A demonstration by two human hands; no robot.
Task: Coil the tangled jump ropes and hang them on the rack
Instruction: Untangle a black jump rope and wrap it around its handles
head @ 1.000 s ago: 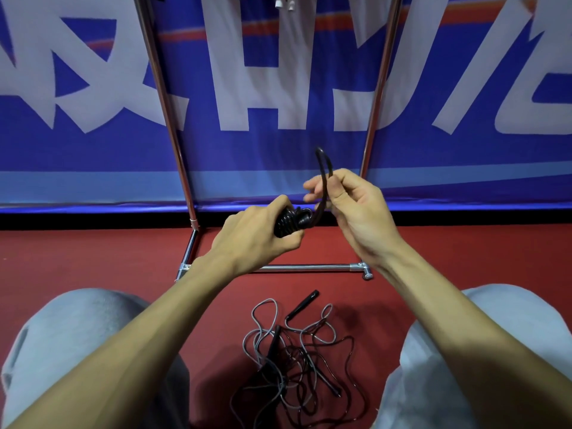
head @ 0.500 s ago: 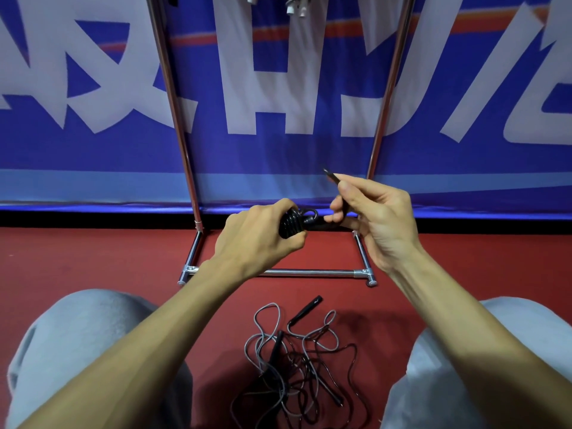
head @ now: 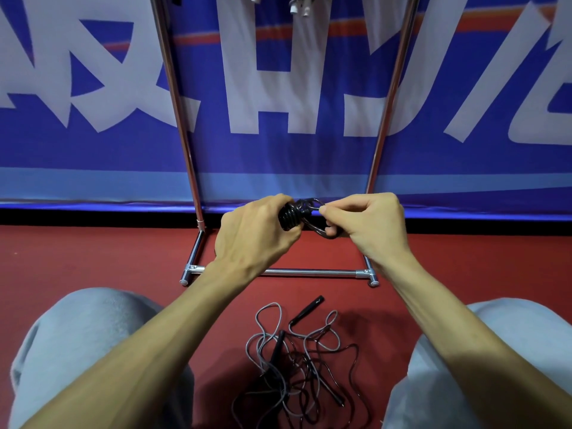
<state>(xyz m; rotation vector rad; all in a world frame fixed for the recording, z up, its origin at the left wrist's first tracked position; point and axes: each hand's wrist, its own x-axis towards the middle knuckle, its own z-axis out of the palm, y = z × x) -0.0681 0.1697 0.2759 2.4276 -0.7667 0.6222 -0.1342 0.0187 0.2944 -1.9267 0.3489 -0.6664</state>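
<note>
- Red floor [head: 93, 258] below blue banner [head: 93, 156]: tangled ropes [head: 297, 366] lay near its front edge, rack [head: 309, 271] at its far edge.
- Left hand [head: 253, 239] gripped the coiled rope [head: 289, 216]; right hand [head: 368, 224] pinched its end loop.
- Step, as judged: securing the coil; next, tucking the end and lifting it to the rack.

Uprights of the rack [head: 182, 125] run off the upper edge; white items [head: 298, 6] between them are cropped, unidentifiable. Before the rack, left hand [head: 253, 239] conceals most of the coiled rope [head: 288, 216].

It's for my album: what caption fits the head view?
Left hand grips a coiled rope, right hand pinches its loop, above a tangled pile by the rack.
</note>
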